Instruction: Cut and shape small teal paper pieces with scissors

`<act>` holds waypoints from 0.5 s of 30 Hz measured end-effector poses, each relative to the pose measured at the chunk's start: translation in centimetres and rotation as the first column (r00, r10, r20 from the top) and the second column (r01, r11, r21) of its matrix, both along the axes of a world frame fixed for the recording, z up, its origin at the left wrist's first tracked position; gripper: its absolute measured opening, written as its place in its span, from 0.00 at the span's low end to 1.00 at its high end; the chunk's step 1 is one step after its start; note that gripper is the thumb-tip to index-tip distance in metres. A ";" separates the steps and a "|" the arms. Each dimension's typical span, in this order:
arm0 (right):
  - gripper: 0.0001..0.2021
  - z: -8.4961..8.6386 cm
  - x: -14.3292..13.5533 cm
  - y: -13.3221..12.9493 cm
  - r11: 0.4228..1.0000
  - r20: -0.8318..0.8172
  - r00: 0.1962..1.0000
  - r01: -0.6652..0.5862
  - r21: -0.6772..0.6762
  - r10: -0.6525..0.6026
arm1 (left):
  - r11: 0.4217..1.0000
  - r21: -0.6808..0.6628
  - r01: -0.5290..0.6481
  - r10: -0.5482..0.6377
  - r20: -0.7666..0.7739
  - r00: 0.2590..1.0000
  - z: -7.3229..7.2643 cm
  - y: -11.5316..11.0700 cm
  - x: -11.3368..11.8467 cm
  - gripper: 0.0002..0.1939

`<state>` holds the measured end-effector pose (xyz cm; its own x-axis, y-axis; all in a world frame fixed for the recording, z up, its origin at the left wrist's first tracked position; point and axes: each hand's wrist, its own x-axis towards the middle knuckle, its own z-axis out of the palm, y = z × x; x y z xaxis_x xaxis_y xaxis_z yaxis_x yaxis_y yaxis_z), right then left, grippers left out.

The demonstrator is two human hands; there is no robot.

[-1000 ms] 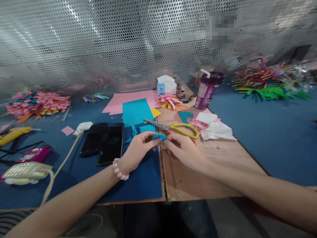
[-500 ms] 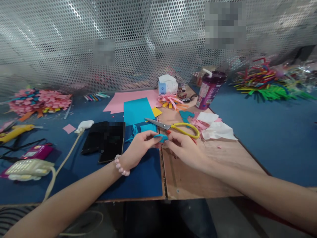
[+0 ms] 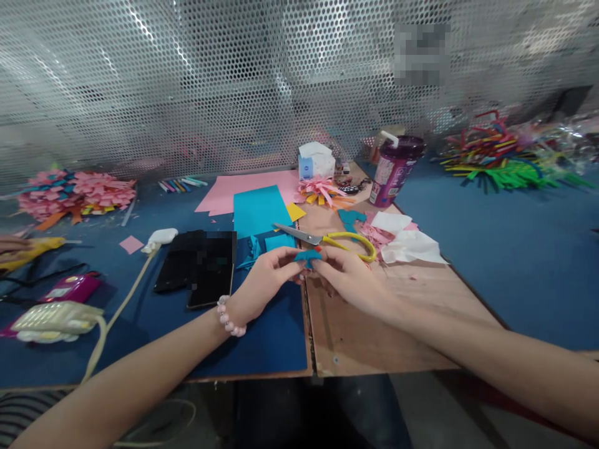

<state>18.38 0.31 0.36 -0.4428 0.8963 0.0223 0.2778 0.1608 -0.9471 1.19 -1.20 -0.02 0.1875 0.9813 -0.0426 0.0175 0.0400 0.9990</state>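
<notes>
A small piece of blue paper (image 3: 307, 256) is pinched between my left hand (image 3: 266, 277) and my right hand (image 3: 349, 280), above the seam of the table. The fingers of both hands are closed on its two ends, and they hide part of it. Just beyond lie scissors (image 3: 349, 242) with yellow handles, blades pointing left. Folded blue paper pieces (image 3: 253, 249) rest near my left fingers. Behind these, a larger blue sheet (image 3: 259, 206) overlaps pink sheets (image 3: 219, 192) and a bit of yellow paper (image 3: 296, 212).
At right are crumpled white paper (image 3: 414, 247), a purple cup (image 3: 397, 171) with a straw and bundles of coloured strips (image 3: 510, 174). At left lie dark phones (image 3: 213, 271), a power strip (image 3: 56, 317) with its cable, and pink paper flowers (image 3: 79, 193). Another person's hand (image 3: 19, 246) touches a yellow glue gun (image 3: 42, 251).
The blue paper in my fingers has turned and now looks more bent, while my right fingers have shifted slightly. At far left, another person's hand has come onto the glue gun.
</notes>
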 end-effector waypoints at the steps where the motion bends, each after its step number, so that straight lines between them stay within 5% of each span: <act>1: 0.11 0.1 0.0 0.0 1.000 -0.016 1.000 0.008 -0.026 -0.009 | 1.000 0.002 -0.003 0.003 0.013 1.000 0.0 0.0 0.1 0.12; 8: 0.08 0.6 -0.1 0.2 0.995 -0.045 0.999 0.020 -0.095 -0.024 | 0.999 -0.008 -0.045 0.046 0.130 0.990 0.2 -0.4 0.3 0.13; 15: 0.08 0.1 0.0 0.3 0.999 0.088 0.996 0.012 0.032 -0.015 | 0.992 -0.124 0.030 -0.002 0.215 0.977 0.5 -0.5 0.4 0.14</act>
<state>18.40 0.57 0.51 -0.4321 0.9017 0.0118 0.3625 0.1857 -0.9133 1.56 -1.69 0.43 0.2214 0.9675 -0.1225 -0.1943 0.1668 0.9667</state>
